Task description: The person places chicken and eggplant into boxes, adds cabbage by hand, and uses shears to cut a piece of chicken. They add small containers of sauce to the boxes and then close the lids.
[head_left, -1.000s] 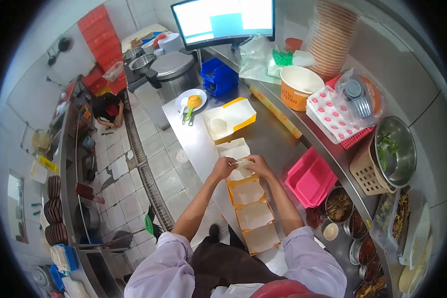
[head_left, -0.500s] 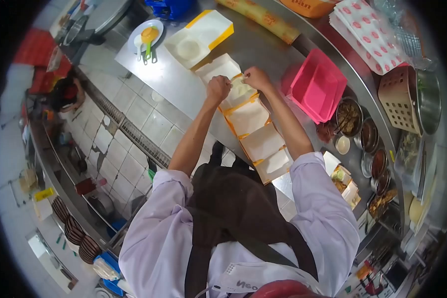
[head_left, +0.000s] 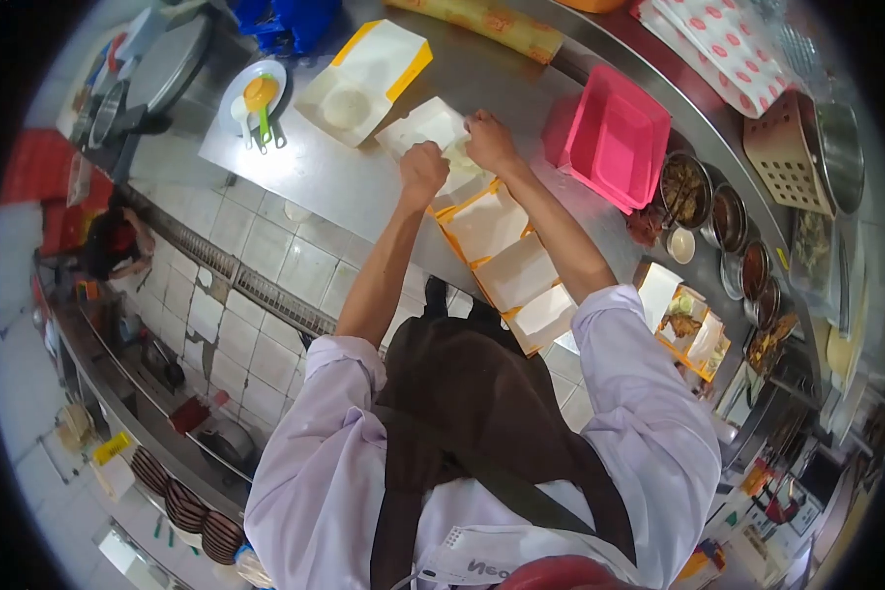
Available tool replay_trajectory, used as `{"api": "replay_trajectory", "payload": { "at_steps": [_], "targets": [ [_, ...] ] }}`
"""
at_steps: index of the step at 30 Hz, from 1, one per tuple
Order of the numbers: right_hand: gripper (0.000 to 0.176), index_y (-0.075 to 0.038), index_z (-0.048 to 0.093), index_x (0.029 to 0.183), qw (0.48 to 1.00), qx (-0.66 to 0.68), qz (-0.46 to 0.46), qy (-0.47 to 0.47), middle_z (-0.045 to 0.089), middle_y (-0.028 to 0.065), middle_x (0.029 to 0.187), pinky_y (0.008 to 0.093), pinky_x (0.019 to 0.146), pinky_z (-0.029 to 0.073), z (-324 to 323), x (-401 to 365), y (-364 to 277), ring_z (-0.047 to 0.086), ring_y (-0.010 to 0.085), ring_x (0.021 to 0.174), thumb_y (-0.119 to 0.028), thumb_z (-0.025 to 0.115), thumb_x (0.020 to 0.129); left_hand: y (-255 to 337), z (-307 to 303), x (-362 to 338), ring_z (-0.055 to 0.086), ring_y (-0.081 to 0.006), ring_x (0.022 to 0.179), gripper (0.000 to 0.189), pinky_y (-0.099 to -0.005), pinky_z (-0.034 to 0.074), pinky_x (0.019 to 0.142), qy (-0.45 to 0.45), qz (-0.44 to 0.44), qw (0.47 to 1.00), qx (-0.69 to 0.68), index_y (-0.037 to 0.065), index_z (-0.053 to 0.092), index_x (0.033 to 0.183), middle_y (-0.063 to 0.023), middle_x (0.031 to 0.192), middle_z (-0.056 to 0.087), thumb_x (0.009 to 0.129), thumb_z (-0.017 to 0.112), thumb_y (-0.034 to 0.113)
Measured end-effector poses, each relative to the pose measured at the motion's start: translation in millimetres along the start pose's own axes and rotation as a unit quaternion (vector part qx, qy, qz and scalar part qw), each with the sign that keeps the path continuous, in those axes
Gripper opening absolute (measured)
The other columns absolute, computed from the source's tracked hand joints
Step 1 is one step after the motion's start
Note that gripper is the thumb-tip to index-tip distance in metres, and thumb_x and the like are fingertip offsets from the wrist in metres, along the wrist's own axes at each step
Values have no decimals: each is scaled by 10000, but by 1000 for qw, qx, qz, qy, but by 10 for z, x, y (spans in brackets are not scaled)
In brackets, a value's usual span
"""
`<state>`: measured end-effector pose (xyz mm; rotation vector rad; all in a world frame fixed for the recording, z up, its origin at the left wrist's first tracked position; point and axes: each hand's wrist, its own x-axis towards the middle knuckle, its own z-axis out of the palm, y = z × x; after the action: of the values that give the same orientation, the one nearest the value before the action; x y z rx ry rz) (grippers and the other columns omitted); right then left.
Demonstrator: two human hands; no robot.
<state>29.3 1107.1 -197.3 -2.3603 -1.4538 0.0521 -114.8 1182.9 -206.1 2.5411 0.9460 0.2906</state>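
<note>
My left hand [head_left: 421,169] and my right hand [head_left: 488,141] are both closed on a sheet of white liner paper [head_left: 459,157], pressing it into the farthest box of a row of open yellow-and-white food boxes [head_left: 506,265] on the steel counter [head_left: 344,177]. One loose white sheet [head_left: 421,124] lies just beyond my hands. Another open yellow box [head_left: 362,81] holding a white round lies farther out.
A pink tray [head_left: 615,138] sits right of my hands. Metal bowls of toppings [head_left: 723,231] line the right edge, with filled boxes [head_left: 688,329] below them. A plate with a green-handled scoop [head_left: 253,98] is at the far left. A person [head_left: 113,246] crouches on the tiled floor.
The view has tilted down and swung, so the monitor and bowl stack left the frame. My hands stayed on the liner paper at the farthest box, shifting slightly.
</note>
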Motion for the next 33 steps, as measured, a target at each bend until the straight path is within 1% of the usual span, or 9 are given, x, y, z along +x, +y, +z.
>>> {"api": "replay_trajectory", "payload": {
  "at_steps": [3, 4, 5, 6, 7, 14, 22, 26, 33],
  "targets": [
    [163, -21, 619, 856, 985, 129, 21, 115, 583, 169, 976, 428, 804, 464, -431, -341, -195, 564, 352, 940, -93, 623, 710, 24, -35, -45, 625, -369, 777, 191, -445, 496, 668, 65, 15, 998, -19, 32, 592, 799, -175, 773, 645, 726, 661, 194],
    [183, -27, 618, 893, 979, 166, 46, 106, 586, 183, 930, 447, 782, 454, -489, -472, -180, 563, 354, 921, -91, 617, 721, -247, 295, -11, 640, -358, 816, 361, -426, 512, 735, 37, -7, 999, 9, 30, 625, 1023, -180, 864, 665, 698, 707, 163],
    [210, -28, 613, 911, 967, 179, 95, 155, 586, 190, 896, 456, 764, 443, -592, -684, -185, 557, 357, 915, -84, 634, 710, -468, 569, -52, 644, -347, 805, 389, -442, 508, 714, 225, 94, 970, 20, 1, 625, 1037, -178, 880, 671, 689, 719, 147],
    [223, -26, 596, 927, 967, 115, 45, 224, 576, 182, 898, 454, 769, 440, -941, -926, -154, 548, 359, 907, -92, 636, 717, -127, 114, -36, 643, -316, 788, 435, -434, 502, 719, 37, -1, 979, -198, -9, 614, 1087, -168, 888, 676, 696, 729, 142],
    [202, -21, 566, 909, 953, 157, 56, 251, 558, 175, 914, 462, 797, 433, -1381, -1227, -222, 528, 360, 946, -30, 612, 713, -254, 239, 84, 626, -276, 752, 445, -394, 502, 712, -35, -48, 988, -145, -11, 608, 1104, -165, 854, 671, 707, 737, 145],
    [89, -27, 560, 779, 748, -141, 73, 644, 561, 94, 727, 304, 556, 424, -4480, -2960, 519, 537, 200, 601, 19, 595, 712, 381, -560, -321, 538, -202, 701, 244, -338, 446, 591, 179, 7, 935, -305, -12, 573, 1029, -105, 804, 572, 849, 610, 148],
    [286, -69, 659, 992, 759, -352, 344, 425, 667, 164, 955, 417, 769, 505, -6860, -4519, 3465, 651, 323, 860, -101, 613, 712, 1272, -904, -537, 444, -149, 733, 152, -293, 402, 673, 340, 98, 853, -384, 2, 551, 927, -36, 813, 503, 906, 562, 152],
    [547, -134, 574, 1232, 862, -287, 417, 24, 631, 175, 1128, 398, 899, 460, -6940, -4691, 4626, 582, 329, 1069, -150, 651, 691, 1896, -1032, -1028, 459, -157, 769, 170, -282, 402, 701, 424, 32, 823, -376, -4, 560, 979, -38, 878, 513, 908, 574, 150],
    [213, -63, 641, 918, 887, -280, 266, 252, 649, 136, 872, 379, 691, 489, -7556, -4952, 4708, 614, 299, 788, -166, 670, 734, 2750, -1044, -1595, 510, -184, 847, 167, -290, 430, 779, 475, 86, 810, -332, -12, 549, 995, -74, 932, 544, 919, 562, 136]
  ]
}}
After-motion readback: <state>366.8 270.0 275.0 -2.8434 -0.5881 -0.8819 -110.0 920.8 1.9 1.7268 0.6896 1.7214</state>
